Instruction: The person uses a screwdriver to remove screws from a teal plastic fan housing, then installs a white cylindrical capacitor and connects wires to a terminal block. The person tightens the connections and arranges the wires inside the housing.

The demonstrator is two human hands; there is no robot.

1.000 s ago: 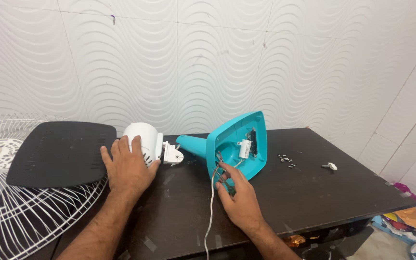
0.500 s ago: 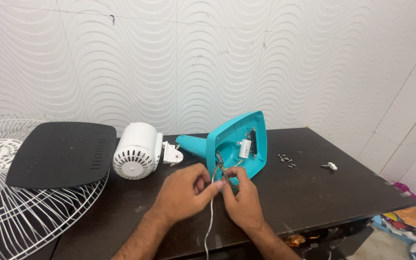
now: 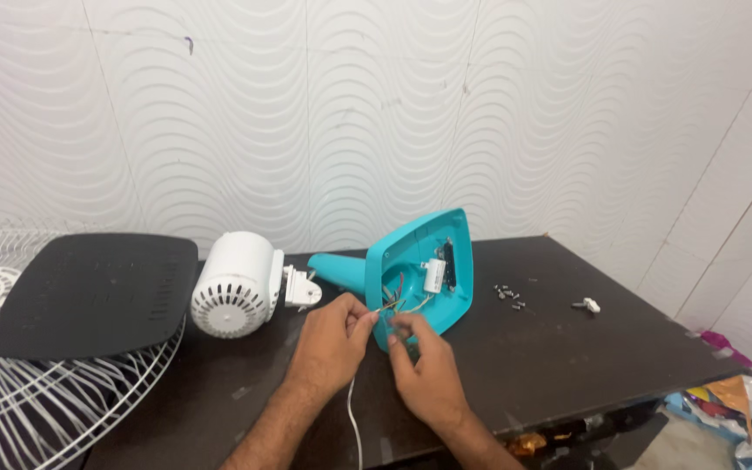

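With your left hand (image 3: 331, 341) pinched on the thin wires (image 3: 391, 300) and your right hand (image 3: 424, 365) closed on them at the upturned teal fan base (image 3: 419, 271) mid-table, separate each lead gently, without tugging the white cord (image 3: 354, 422).

Fan base (image 3: 419, 252): turquoise shell, with thin orange, yellow and green wires inside
Motor housing (image 3: 235, 284): white, slotted with vent lines
Flat panel (image 3: 89, 292): matte black
Wire guard (image 3: 36, 409): white, radiating spokes
Cord (image 3: 355, 426): white
Surface (image 3: 567, 348): dark brown
Wall (image 3: 376, 113): white, wavy relief pattern
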